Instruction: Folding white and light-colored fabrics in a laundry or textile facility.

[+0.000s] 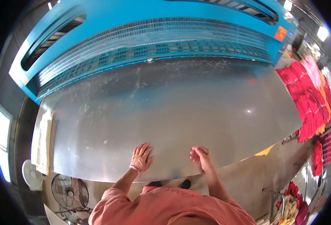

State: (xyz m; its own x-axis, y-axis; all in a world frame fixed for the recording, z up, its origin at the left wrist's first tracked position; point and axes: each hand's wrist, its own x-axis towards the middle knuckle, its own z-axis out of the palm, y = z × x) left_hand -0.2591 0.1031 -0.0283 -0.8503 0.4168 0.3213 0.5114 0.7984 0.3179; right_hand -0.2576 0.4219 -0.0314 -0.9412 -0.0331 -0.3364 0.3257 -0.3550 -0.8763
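A broad sheet-metal table [182,112] lies before me, its top scratched and spotted with small specks. My left hand [142,158] rests palm down on it near the front edge, fingers slightly spread, with a pale band around the wrist. Over the same edge, farther right, my right hand [200,156] is loosely curled, thumb uppermost, and I see nothing in it. Along the table's far side runs a large blue machine, apparently a flatwork ironer [131,14], with a slatted or mesh feed band [154,28] across its front. Folded cream cloth [45,140] lies at the table's left end.
Bundled red cloths [303,95], with pink and orange ones among them, are piled beyond the right end. A black floor fan [70,190] and a white fan [32,174] stand at the lower left. Red and cream cloths [290,205] fill a metal-framed cart at the lower right.
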